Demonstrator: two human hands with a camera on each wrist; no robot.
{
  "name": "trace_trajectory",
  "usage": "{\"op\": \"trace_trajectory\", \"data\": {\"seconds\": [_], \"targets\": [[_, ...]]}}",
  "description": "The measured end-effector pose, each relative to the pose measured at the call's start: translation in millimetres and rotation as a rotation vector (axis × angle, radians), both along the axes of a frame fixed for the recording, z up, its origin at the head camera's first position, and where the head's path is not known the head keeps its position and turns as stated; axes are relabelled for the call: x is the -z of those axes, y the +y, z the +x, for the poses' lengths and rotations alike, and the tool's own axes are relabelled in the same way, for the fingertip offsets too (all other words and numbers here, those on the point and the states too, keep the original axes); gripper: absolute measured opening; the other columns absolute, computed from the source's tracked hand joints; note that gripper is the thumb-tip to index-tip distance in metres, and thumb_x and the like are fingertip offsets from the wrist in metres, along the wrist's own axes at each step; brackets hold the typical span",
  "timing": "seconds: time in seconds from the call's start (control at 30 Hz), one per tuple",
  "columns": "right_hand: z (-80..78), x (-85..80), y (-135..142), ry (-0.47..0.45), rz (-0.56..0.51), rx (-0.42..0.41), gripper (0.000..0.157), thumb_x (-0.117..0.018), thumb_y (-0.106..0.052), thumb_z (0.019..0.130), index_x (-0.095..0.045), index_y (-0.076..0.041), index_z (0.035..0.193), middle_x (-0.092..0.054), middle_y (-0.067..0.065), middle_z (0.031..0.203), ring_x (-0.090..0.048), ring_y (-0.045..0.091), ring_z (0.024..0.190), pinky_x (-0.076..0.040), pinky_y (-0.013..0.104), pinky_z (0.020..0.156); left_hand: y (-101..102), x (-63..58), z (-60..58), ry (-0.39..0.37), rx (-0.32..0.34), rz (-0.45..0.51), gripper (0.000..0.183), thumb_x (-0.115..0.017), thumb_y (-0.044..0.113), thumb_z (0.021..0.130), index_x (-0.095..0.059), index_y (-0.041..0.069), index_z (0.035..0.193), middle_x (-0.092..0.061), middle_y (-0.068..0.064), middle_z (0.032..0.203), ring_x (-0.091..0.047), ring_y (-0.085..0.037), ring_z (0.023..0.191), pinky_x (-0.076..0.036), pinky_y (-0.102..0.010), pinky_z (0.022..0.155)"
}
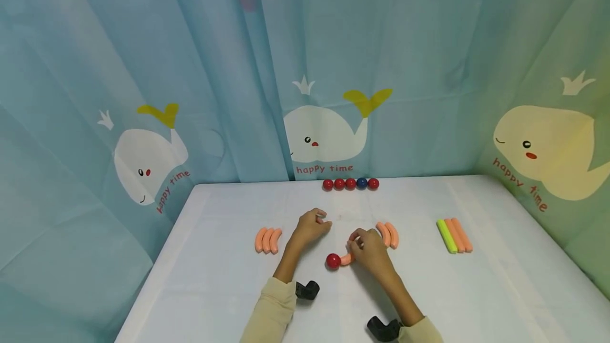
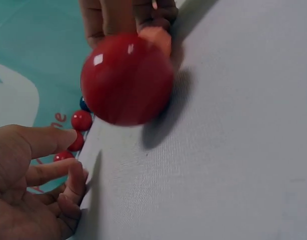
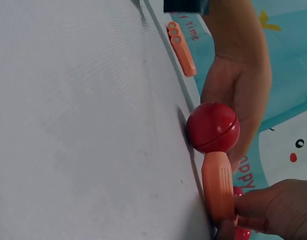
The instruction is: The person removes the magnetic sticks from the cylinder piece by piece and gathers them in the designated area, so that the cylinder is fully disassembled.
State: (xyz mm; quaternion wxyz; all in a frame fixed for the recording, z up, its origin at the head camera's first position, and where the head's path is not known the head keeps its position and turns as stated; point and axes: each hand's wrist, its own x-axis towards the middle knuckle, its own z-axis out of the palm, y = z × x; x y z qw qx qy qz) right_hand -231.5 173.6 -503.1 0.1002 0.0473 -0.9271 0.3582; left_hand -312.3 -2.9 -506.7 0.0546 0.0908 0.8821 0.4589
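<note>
My right hand (image 1: 374,254) pinches the far end of a curved orange rod (image 3: 217,182) between thumb and fingers, low over the white table. A glossy red ball (image 1: 333,261) is joined to the rod's other end and points toward my left side. In the left wrist view, that red ball (image 2: 126,80) looms large and casts a shadow on the table. My left hand (image 1: 311,226) hovers beyond and left of the ball, holding nothing, its fingers loosely bent. Just behind the right hand lie two more curved orange rods (image 1: 392,235), partly covered by it.
Along the table's back edge runs a row of red balls (image 1: 339,184) with one blue ball (image 1: 361,183). Three curved orange rods (image 1: 269,240) lie at left. To the right are two straight orange rods (image 1: 461,235) beside a yellow-green rod (image 1: 446,236). A whale-print curtain (image 1: 419,68) hangs behind.
</note>
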Motion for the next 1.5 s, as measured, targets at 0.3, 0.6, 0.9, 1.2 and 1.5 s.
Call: {"op": "trace_trajectory", "data": {"seconds": [0.3,0.6,0.9,1.2,1.5], "targets": [[-0.8,4.0,0.1,0.068,0.014,0.03,0.006,-0.069,-0.004,0.082,-0.067,-0.004,0.076,-0.052,0.002,0.062,-0.042,0.016,0.071,-0.034,0.027,0.065,-13.3,3.5,16.7,-0.011,0.043,0.014,0.029,-0.068,0.026,0.09,-0.067,0.005,0.11,-0.061,-0.003,0.087,-0.052,-0.012,0.077,-0.045,-0.026,0.068],[1.2,4.1,1.4,0.068,-0.033,0.105,0.013,-0.072,-0.006,0.082,-0.063,-0.001,0.074,-0.051,0.005,0.063,-0.044,0.015,0.066,-0.035,0.025,0.06,-23.9,4.3,32.2,0.004,0.098,0.032,0.028,-0.064,0.03,0.093,-0.068,0.007,0.11,-0.063,-0.002,0.092,-0.054,-0.011,0.082,-0.046,-0.028,0.073],[2.8,5.3,-0.3,0.062,-0.033,0.106,0.013,-0.072,-0.009,0.084,-0.064,0.0,0.08,-0.055,0.006,0.064,-0.047,0.014,0.065,-0.038,0.023,0.056,-28.6,8.0,39.2,-0.027,0.137,0.07,0.032,-0.063,0.033,0.094,-0.067,0.01,0.116,-0.064,0.0,0.093,-0.054,-0.009,0.081,-0.046,-0.026,0.071],[4.4,-4.5,1.9,0.129,0.039,0.076,0.015,-0.07,-0.015,0.088,-0.069,-0.002,0.095,-0.062,0.013,0.091,-0.054,0.022,0.08,-0.046,0.033,0.065,-31.8,8.2,35.8,0.026,0.233,0.105,0.035,-0.066,0.033,0.092,-0.066,0.013,0.121,-0.067,-0.003,0.101,-0.058,-0.01,0.084,-0.047,-0.025,0.074],[-1.2,-2.3,15.7,0.023,-0.033,-0.219,0.02,-0.077,-0.019,0.084,-0.072,-0.007,0.099,-0.07,0.007,0.098,-0.056,0.012,0.079,-0.044,0.022,0.065,-30.6,6.3,38.4,0.098,0.336,0.089,0.037,-0.073,0.023,0.088,-0.066,0.013,0.123,-0.067,-0.007,0.117,-0.063,-0.018,0.1,-0.051,-0.029,0.085]]}}
